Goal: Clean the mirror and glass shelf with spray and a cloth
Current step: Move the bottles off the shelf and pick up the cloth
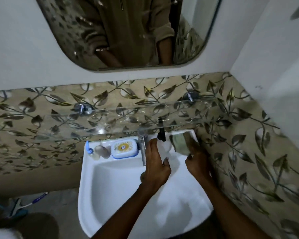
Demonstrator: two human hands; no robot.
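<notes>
Grasping the cloth [179, 144], the right hand [197, 163] should press it flat onto the glass shelf [121, 120] just above, while the left hand [155, 163] hangs released beside it.

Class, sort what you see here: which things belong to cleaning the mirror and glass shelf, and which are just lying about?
Job:
mirror
glass shelf
cloth, held in right hand
black-nozzled bottle, probably the spray, by left hand

Lying about:
soap box
tap
sink
</notes>
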